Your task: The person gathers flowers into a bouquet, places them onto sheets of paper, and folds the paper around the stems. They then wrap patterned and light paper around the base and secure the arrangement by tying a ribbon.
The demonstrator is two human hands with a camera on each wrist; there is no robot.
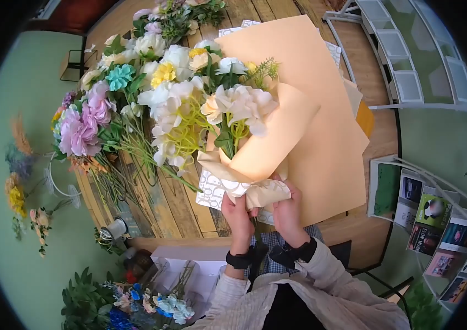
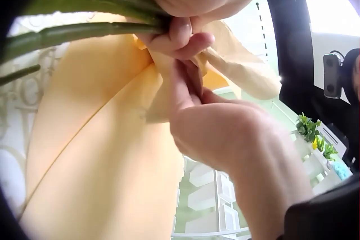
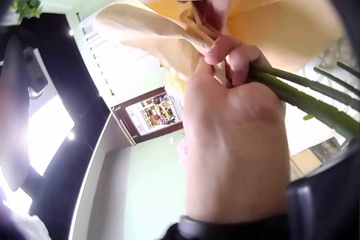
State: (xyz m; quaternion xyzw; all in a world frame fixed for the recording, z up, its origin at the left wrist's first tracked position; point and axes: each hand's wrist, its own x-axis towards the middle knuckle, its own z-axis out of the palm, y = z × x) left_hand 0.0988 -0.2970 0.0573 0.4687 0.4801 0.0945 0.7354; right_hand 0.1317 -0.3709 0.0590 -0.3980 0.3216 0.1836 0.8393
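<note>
From where I sit, both hands meet just below the middle of the head view, working at the foot of a bouquet (image 1: pixel 239 107). My left hand (image 1: pixel 237 220) has its fingers curled tight round green stems (image 3: pixel 315 102) and the gathered wrapping paper (image 1: pixel 277 132). My right hand (image 1: pixel 288 212), just beside it towards three o'clock, pinches a crumpled fold of that paper, its fingers narrow (both wrist views bring the fingertips close together here, and part of the grip is hidden).

The bouquet sits at eleven o'clock from the hands, its white and pale peach blooms leaning out of the wrap, which curves up towards one o'clock. I cannot tell whether it rests on the large flat sheet (image 1: pixel 332 137) behind it. White patterned paper (image 1: pixel 209 190) shows beneath, at nine o'clock of the left hand.

Further off, a heap of loose flowers (image 1: pixel 82 129) spreads over the plank table (image 1: pixel 167 198) at ten o'clock. A magazine rack (image 1: pixel 428 220) stands at three o'clock, a white shelf unit (image 1: pixel 401 60) at one, and blue flowers (image 1: pixel 175 308) lie low at seven o'clock.
</note>
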